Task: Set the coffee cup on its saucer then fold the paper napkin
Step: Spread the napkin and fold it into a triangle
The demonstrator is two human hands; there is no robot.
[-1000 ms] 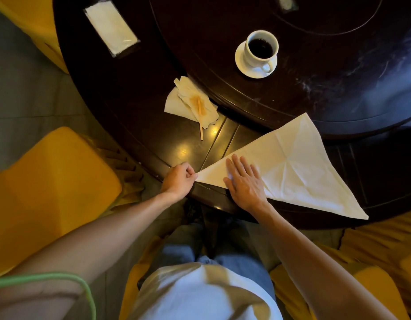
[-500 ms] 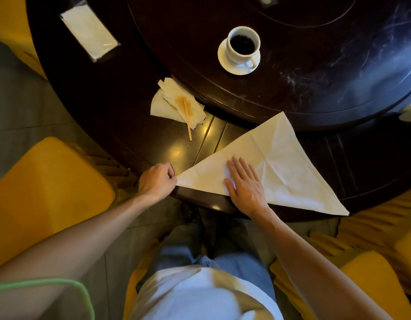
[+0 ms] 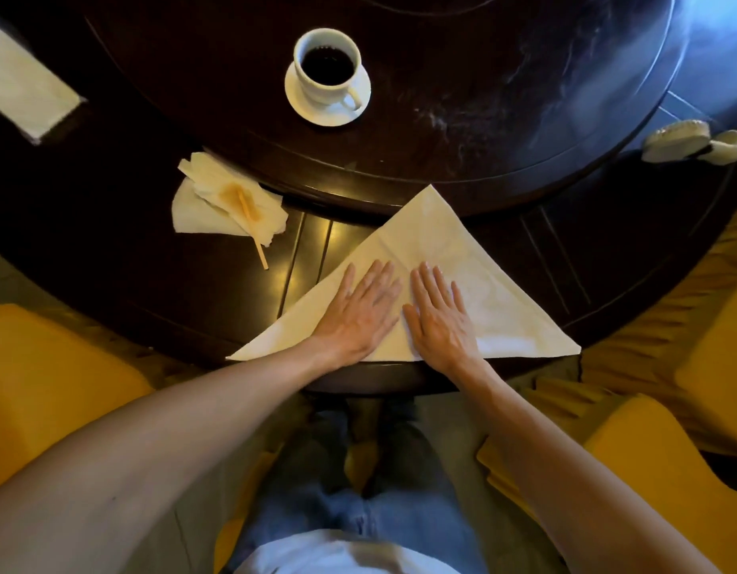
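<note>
Both hands, left and right, lie flat, fingers spread, on the napkin (a triangle). At 12 o'clock, cup sits on saucer; crumpled tissue at 10.

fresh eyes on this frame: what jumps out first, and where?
The big pale triangle of the folded paper napkin at the near table edge, with the left hand and right hand pressed flat on it side by side. Beyond it, on the raised round centre of the dark table, the white coffee cup of black coffee stands on its saucer. To the left lies a crumpled, stained napkin with a wooden stick.
</note>
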